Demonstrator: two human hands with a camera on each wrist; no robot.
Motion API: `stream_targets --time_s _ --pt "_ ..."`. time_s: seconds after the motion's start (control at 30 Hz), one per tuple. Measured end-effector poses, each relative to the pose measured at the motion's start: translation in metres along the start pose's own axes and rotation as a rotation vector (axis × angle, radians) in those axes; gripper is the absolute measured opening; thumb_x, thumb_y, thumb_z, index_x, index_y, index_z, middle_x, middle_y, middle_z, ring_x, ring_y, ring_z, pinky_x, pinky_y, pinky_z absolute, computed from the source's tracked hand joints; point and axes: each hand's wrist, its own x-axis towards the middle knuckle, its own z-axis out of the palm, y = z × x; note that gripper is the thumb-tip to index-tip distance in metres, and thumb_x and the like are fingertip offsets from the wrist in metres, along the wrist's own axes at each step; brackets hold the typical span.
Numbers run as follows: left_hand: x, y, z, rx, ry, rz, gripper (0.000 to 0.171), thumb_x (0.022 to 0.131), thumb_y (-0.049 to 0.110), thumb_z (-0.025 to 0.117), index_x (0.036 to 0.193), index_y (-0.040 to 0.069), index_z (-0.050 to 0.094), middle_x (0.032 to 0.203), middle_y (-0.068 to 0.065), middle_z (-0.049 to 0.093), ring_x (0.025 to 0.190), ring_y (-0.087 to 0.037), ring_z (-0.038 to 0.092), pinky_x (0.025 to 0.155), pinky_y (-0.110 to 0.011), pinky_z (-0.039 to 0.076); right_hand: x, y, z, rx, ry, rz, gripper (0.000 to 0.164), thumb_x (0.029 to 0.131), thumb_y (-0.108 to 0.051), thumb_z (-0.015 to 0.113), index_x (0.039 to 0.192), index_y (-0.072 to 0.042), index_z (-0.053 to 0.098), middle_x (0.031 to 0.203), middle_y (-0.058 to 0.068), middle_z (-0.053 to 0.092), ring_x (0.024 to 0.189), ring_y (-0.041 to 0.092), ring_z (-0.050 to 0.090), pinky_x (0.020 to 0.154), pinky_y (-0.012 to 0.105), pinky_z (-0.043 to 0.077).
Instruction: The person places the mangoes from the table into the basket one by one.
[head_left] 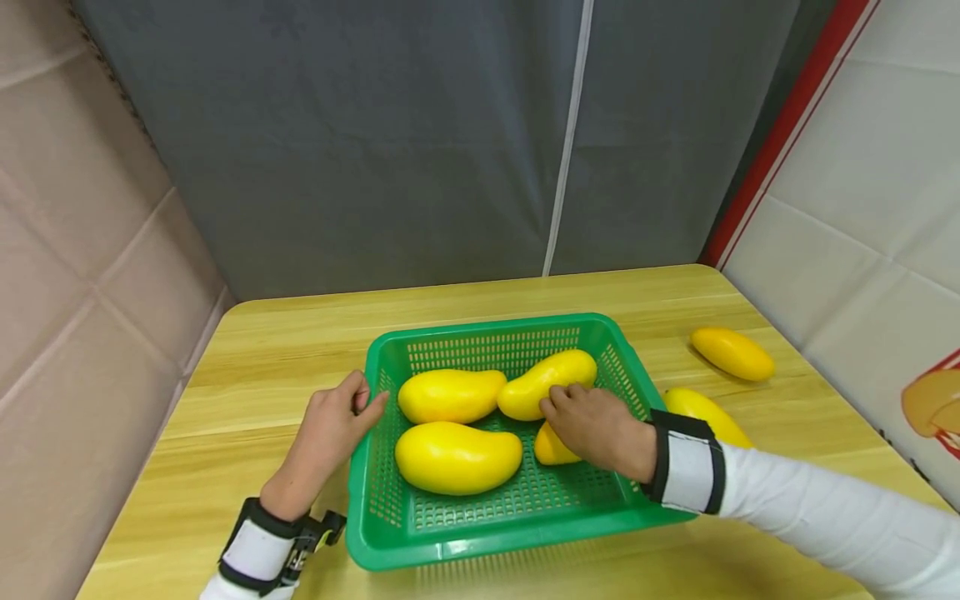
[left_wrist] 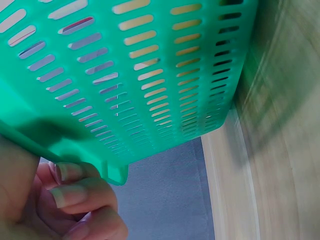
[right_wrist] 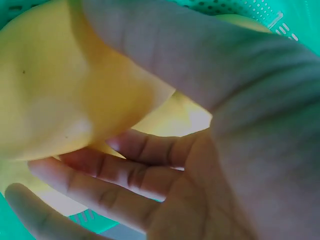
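Observation:
A green plastic basket (head_left: 480, 550) with slotted walls holds several yellow mangoes. My left hand (head_left: 333, 425) is at the basket's left rim; in the left wrist view its thumb lies over the rim and its curled fingers (left_wrist: 90, 195) are beneath. Inside the basket, my right hand (head_left: 596, 425) grips a mango (head_left: 553, 448) at the right side, mostly hidden under the palm. The right wrist view shows that mango (right_wrist: 65, 95) between thumb and fingers. Right fingertips overlap the upper right mango (head_left: 536, 392) in the head view. Two more mangoes (head_left: 453, 396) (head_left: 457, 458) lie on the left.
The basket stands on a wooden table (head_left: 300, 333). To its right on the tabletop lie one mango (head_left: 731, 353) near the right edge and another (head_left: 701, 412) partly behind my right forearm. A grey curtain (head_left: 375, 167) hangs behind, with pale walls on both sides.

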Motion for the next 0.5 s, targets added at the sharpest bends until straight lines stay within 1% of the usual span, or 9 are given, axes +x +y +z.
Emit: stream_targets --time_s 0.1,0.17,0.23,0.37,0.47,0.5 --pt "0.000 0.000 0.000 -0.002 0.000 -0.002 0.031 0.088 0.020 0.062 0.071 0.012 0.037 0.055 0.004 0.025 0.043 -0.008 0.025 0.043 -0.022 0.023 0.001 0.000 0.001 -0.015 -0.007 -0.024 0.034 0.077 -0.020 0.072 0.096 -0.007 0.047 0.077 0.006 0.042 0.059 0.016 0.042 0.047 0.023 0.041" --pt "0.000 0.000 0.000 -0.002 0.000 0.000 0.031 0.088 0.019 0.062 0.071 0.012 0.037 0.055 0.004 0.025 0.043 -0.008 0.026 0.042 -0.022 0.023 0.002 0.002 0.000 -0.009 -0.037 -0.038 0.038 0.075 -0.020 0.074 0.098 -0.007 0.047 0.077 0.006 0.043 0.058 0.017 0.043 0.049 0.023 0.042" --pt "0.000 0.000 0.000 -0.004 0.001 0.000 0.031 0.087 0.019 0.062 0.071 0.012 0.037 0.055 0.004 0.025 0.043 -0.009 0.026 0.043 -0.022 0.023 0.003 0.004 -0.002 0.028 -0.089 -0.050 0.044 0.070 -0.020 0.077 0.101 -0.009 0.048 0.079 0.006 0.045 0.059 0.018 0.045 0.051 0.025 0.044" --pt "0.001 -0.001 0.001 -0.005 0.005 0.002 0.032 0.086 0.018 0.064 0.071 0.012 0.036 0.055 0.004 0.025 0.042 -0.010 0.026 0.042 -0.022 0.022 0.003 0.007 -0.008 0.166 -0.205 -0.054 0.047 0.066 -0.010 0.078 0.106 -0.010 0.053 0.088 0.007 0.047 0.060 0.018 0.046 0.052 0.027 0.045" --pt "0.001 -0.001 0.001 -0.001 0.006 0.004 0.032 0.086 0.018 0.064 0.071 0.012 0.037 0.055 0.004 0.025 0.042 -0.010 0.026 0.042 -0.022 0.023 0.002 0.008 -0.011 0.237 -0.247 -0.050 0.040 0.070 0.000 0.072 0.105 -0.009 0.056 0.095 0.007 0.049 0.059 0.018 0.047 0.051 0.028 0.045" --pt "0.001 -0.002 0.001 -0.001 0.005 0.003 0.032 0.086 0.018 0.064 0.071 0.012 0.037 0.055 0.004 0.025 0.042 -0.010 0.026 0.042 -0.022 0.023 0.002 0.009 -0.012 0.247 -0.254 -0.051 0.038 0.072 0.001 0.071 0.106 -0.008 0.056 0.095 0.007 0.049 0.059 0.018 0.047 0.051 0.029 0.045"
